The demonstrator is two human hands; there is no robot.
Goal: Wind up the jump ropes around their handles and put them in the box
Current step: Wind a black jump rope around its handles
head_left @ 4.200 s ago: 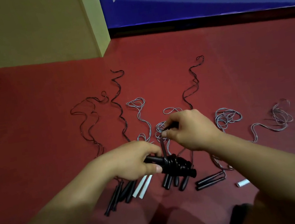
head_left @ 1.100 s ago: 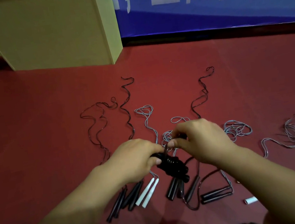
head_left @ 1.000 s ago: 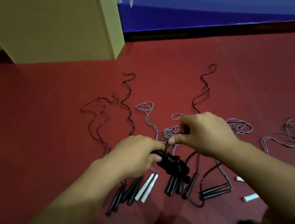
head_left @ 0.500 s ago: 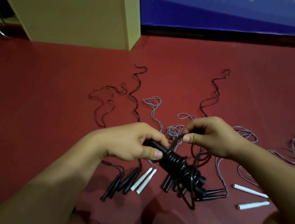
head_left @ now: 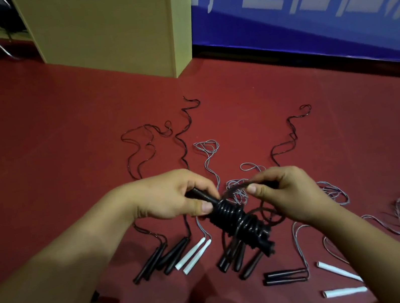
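Rope coils [head_left: 239, 221] are sitting wound tight around the black handles [head_left: 202, 196] I am gripping in my left hand [head_left: 172, 198], fingers and thumb curled round the bare upper end, so the bundle is slanting down and to the right from that fist, above the floor. My right hand [head_left: 285, 192] is hovering just beside the bundle's upper end, thumb and forefinger pinching the loose tail [head_left: 236, 188] of the same rope (it is blurred, so I cannot tell how much is left), with a slack loop [head_left: 270, 215] hanging under that hand.

Below my hands, the red floor [head_left: 48, 150] is carrying the other ropes: black handle pairs [head_left: 159, 260] and a white pair [head_left: 193, 254] to the left, more black handles [head_left: 238, 258] under the bundle, a flat black pair [head_left: 284, 276] and two white handles [head_left: 339, 271] to the right, their thin cords [head_left: 182, 133] trailing away from me. A tan cardboard box [head_left: 106, 26] is standing well beyond them, beside a blue banner [head_left: 301, 2] with white lettering.
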